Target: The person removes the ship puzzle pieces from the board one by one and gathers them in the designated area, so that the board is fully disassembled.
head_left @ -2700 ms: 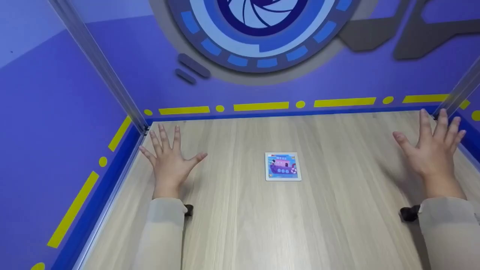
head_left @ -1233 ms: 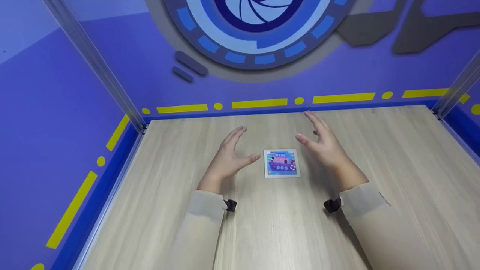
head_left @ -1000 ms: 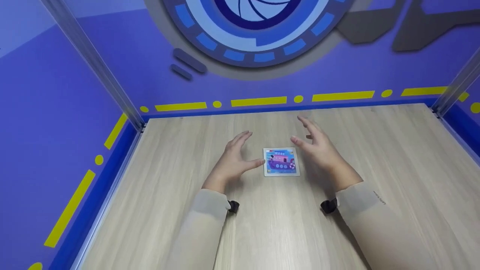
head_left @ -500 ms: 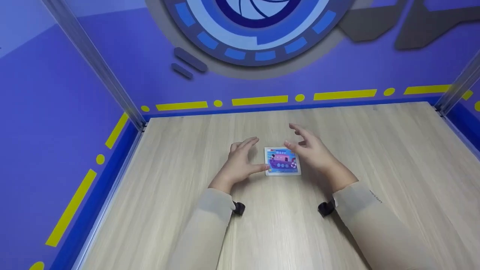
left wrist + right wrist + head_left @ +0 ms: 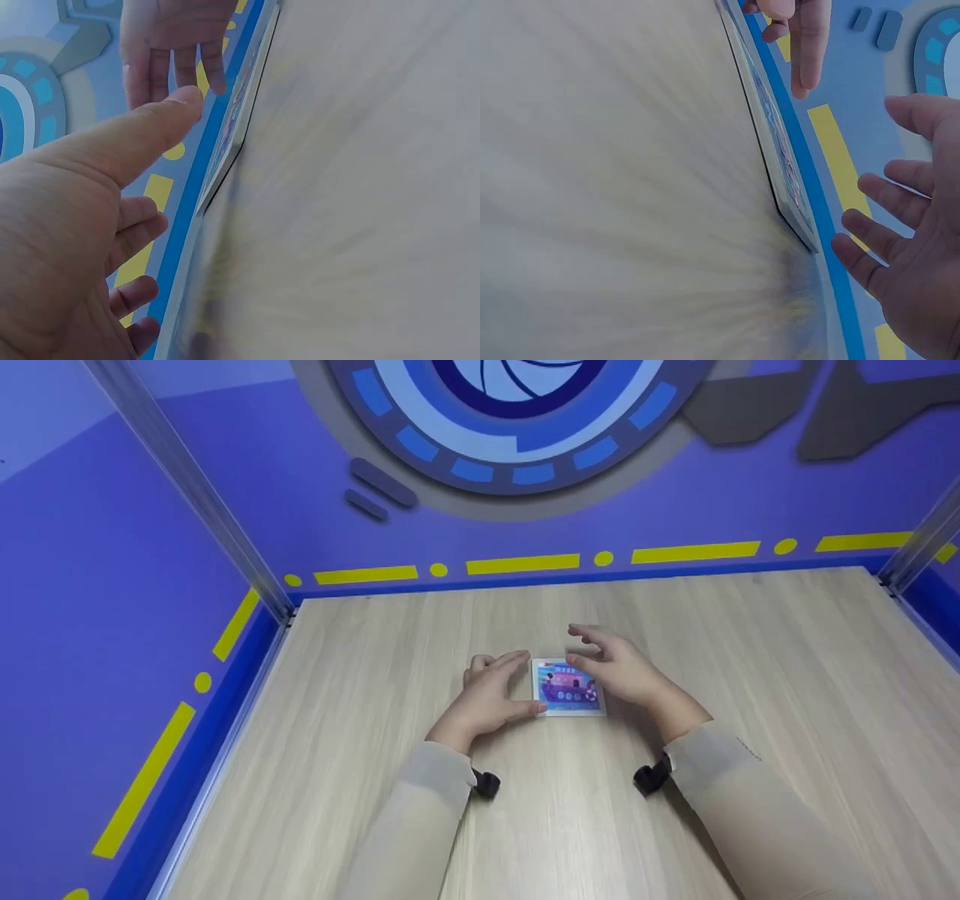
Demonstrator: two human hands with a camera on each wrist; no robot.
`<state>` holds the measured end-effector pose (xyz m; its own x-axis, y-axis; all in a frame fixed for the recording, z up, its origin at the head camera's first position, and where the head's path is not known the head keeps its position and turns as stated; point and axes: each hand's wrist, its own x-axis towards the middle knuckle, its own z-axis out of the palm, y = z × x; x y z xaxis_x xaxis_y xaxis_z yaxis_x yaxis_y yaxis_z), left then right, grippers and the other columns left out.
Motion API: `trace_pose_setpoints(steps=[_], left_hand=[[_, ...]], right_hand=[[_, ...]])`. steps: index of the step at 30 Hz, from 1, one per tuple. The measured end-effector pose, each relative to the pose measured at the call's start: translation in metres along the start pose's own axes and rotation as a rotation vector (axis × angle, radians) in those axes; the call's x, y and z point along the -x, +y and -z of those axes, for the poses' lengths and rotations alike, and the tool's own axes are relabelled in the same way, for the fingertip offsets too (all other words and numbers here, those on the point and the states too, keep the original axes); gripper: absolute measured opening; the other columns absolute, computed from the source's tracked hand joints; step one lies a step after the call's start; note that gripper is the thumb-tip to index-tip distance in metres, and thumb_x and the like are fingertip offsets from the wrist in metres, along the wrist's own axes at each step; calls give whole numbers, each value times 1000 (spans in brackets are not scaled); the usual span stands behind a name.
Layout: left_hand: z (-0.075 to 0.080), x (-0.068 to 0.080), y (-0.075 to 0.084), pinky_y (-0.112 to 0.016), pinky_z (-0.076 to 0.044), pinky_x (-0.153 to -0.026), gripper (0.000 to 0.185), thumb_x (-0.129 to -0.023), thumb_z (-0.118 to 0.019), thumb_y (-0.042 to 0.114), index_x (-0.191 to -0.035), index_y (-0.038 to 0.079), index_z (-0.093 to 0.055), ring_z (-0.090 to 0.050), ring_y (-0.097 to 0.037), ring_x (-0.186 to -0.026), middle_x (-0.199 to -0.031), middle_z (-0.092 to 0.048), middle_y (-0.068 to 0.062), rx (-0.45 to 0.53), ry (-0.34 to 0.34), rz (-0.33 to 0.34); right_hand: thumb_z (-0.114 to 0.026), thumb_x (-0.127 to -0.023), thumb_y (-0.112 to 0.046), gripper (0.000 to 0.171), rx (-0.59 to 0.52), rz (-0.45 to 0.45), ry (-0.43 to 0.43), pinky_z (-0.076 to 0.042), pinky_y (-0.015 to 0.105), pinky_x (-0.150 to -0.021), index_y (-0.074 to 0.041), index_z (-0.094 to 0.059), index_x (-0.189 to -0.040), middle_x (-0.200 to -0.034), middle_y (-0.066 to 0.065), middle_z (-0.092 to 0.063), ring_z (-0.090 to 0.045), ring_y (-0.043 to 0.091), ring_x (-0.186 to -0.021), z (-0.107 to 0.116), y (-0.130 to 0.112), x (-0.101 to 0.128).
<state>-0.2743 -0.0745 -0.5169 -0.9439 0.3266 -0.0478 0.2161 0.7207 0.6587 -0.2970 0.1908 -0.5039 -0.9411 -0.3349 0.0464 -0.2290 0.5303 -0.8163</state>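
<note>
A small white-framed square picture board (image 5: 568, 688) with a purple ship lies flat in the middle of the wooden table (image 5: 720, 630). My left hand (image 5: 517, 684) sits at its left edge, thumb tip at the near left corner and fingers curved toward the far left corner. My right hand (image 5: 592, 656) hovers over the board's right and far side, fingers spread and loosely bent. In the left wrist view the left hand's thumb (image 5: 135, 142) points toward the board's (image 5: 234, 124) edge. The right wrist view shows the right hand's fingers (image 5: 900, 240) close to the board's (image 5: 776, 154) corner. Neither hand plainly grips it.
Purple walls with yellow dashes and a blue base strip (image 5: 525, 577) enclose the table at the back and on both sides. Metal posts stand at the back left (image 5: 187, 487) and back right (image 5: 919, 547) corners. Bare wood surrounds the board.
Both hands have come in from the table's far sides and lowered toward the board. The left thumb now reaches its near left corner. The board has not moved.
</note>
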Motion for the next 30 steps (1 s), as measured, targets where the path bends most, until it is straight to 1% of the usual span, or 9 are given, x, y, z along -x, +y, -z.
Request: trace_pose_setpoints(steps=[6,9,11,12,15,18,21,24,30], left_hand=[[-1,0,-4,-48,-34,-121,86,-81,-82,60,-155,31,-50,-32,-23,-136,-164,-41,18,-52,-16,-39],[-1,0,-5,-48,-34,-121,86,-82,-81,62,-155,30,-50,-32,-22,-137,-164,-41,20,-83,-29,-50],[-1,0,-5,-50,-31,-124,87,-83,-79,64,-156,30,-48,-30,-23,-143,-165,-39,20,-119,-39,-60],[-1,0,-5,-51,-29,-126,87,-83,-78,64,-157,30,-47,-28,-24,-148,-166,-38,19,-140,-47,-73],[0,1,-6,-55,-18,-132,86,-86,-74,65,-158,28,-45,-15,-27,-161,-170,-33,16,-196,-76,-108],[0,2,-5,-56,-8,-134,84,-88,-71,65,-158,27,-45,-3,-25,-165,-171,-31,15,-229,-106,-136],[-1,2,-5,-55,-8,-135,83,-89,-69,66,-158,27,-45,-2,-22,-166,-170,-32,16,-243,-117,-142],[-2,2,-5,-54,-11,-135,82,-90,-68,67,-158,27,-46,-5,-19,-166,-169,-33,16,-252,-118,-149],[-1,1,-4,-53,-14,-135,81,-90,-67,68,-157,27,-48,-9,-20,-165,-168,-35,17,-276,-122,-168]], right_hand=[[-60,-104,-41,59,42,-14,-15,-38,60,-124,-14,-49,-155,-163,9,-45,-41,37,-152,0,5,-7],[-61,-104,-34,55,63,-7,-18,-36,61,-125,-13,-51,-154,-161,10,-47,-43,38,-151,0,7,-10],[-62,-103,-31,54,87,7,-28,-34,61,-126,-13,-53,-153,-161,11,-48,-43,39,-151,0,8,-12],[-63,-103,-30,53,100,16,-33,-33,61,-126,-12,-54,-152,-160,12,-49,-42,39,-151,-1,8,-14],[-66,-101,-27,49,153,42,-56,-32,61,-127,-11,-59,-147,-157,13,-52,-42,40,-150,-3,8,-17],[-67,-101,-24,43,206,59,-72,-35,61,-125,-12,-65,-142,-151,13,-57,-47,39,-146,-6,7,-17],[-68,-100,-21,39,260,69,-82,-41,59,-121,-14,-69,-138,-143,10,-62,-52,35,-138,-8,5,-18],[-70,-98,-24,38,315,71,-96,-44,57,-117,-17,-70,-136,-136,6,-65,-53,31,-130,-11,3,-19],[-74,-97,-31,38,379,100,-124,-41,56,-113,-18,-73,-132,-130,4,-66,-53,30,-125,-14,3,-19]])
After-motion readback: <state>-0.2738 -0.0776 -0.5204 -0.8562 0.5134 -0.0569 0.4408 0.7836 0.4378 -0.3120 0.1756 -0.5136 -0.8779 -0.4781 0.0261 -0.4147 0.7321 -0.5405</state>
